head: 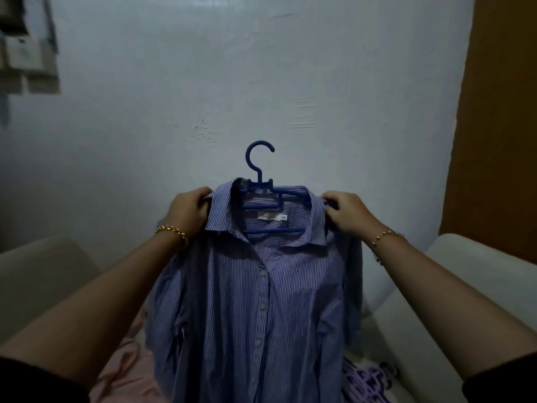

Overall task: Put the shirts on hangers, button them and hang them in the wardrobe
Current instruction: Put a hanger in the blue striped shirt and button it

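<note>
A blue-and-white striped shirt [261, 309] hangs upright in front of me on a blue plastic hanger [259, 170], whose hook sticks up above the collar. Its front placket shows several buttons done up below an open neck. My left hand [189, 212] grips the shirt's left shoulder beside the collar. My right hand [347, 212] pinches the right shoulder at the hanger's end. Both wrists wear gold bead bracelets.
A pink garment [128, 370] lies below the shirt at the lower left. Several lilac hangers [369, 379] lie at the lower right. White sofa arms [470, 274] stand on both sides. A pale wall is ahead, and a brown panel [499, 112] at the right.
</note>
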